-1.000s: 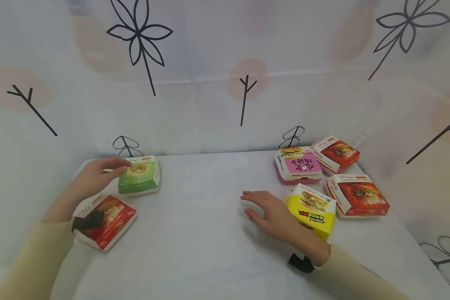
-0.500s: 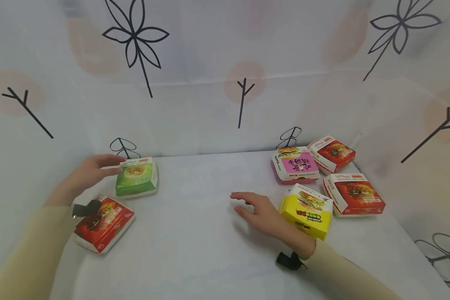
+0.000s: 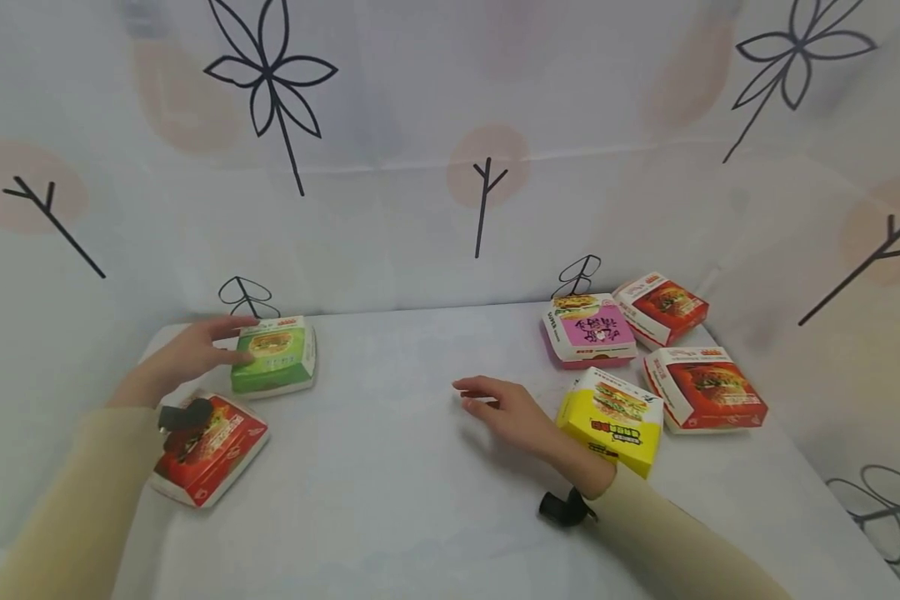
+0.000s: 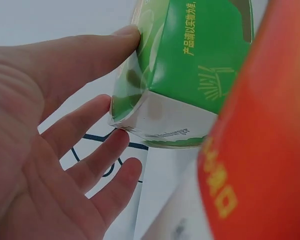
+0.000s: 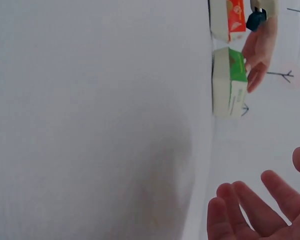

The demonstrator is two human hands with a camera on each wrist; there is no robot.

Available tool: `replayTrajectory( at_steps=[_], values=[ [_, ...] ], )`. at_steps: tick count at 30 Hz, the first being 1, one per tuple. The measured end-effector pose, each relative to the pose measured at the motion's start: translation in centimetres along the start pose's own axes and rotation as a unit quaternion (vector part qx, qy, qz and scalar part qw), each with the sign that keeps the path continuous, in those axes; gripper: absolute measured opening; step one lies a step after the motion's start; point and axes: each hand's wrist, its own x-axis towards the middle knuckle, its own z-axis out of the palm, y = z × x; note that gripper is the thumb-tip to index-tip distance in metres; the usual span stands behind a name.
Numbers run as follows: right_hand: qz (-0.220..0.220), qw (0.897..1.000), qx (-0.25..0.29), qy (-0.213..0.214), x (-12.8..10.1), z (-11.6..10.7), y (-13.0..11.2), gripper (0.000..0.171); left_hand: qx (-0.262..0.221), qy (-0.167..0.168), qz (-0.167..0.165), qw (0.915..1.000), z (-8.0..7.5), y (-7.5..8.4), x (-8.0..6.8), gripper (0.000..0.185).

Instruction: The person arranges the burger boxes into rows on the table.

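My left hand point(image 3: 191, 354) is at the left side of a green burger box point(image 3: 273, 358) standing at the back left of the table. In the left wrist view the thumb lies against the box's edge, and the other fingers spread loosely by its corner without curling round it. Below that wrist is a red burger box point(image 3: 213, 454), partly covered by the black wrist camera. My right hand point(image 3: 517, 417) hovers over the table's middle right, holding nothing, fingers loosely bent. Close behind it stands a yellow burger box point(image 3: 615, 417), overlapped by the forearm in the head view.
Behind the yellow box are a pink burger box point(image 3: 592, 332) and a red burger box point(image 3: 663, 308) at the back. Another red box point(image 3: 708, 390) sits to its right. A white cloth covers the table point(image 3: 382, 467), and a patterned curtain point(image 3: 390, 233) rises along its back edge.
My left hand drew back slightly from the green box, then came forward so the thumb is at its edge. The right hand shifted a little left. The view tilted slightly.
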Motion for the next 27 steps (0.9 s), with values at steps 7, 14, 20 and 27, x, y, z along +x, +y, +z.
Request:
replayTrajectory(
  at_steps=[7,14,20,27],
  values=[
    [0.026,0.999,0.018,0.007,0.9,-0.1,0.7,0.04,0.005,-0.008,0.003,0.9999,0.4,0.7,0.2,0.078],
    [0.015,1.0,0.017,0.014,1.6,0.1,0.3,0.04,0.024,-0.011,0.017,0.9995,1.0,1.5,0.3,0.077],
    [0.015,1.0,0.011,0.018,2.1,0.4,0.0,0.04,0.041,-0.008,0.044,0.9982,1.7,2.4,0.1,0.073],
    [0.027,0.999,0.004,0.019,2.4,0.2,-0.5,0.04,0.06,-0.009,0.045,0.9971,2.6,4.1,0.2,0.074]
  ],
)
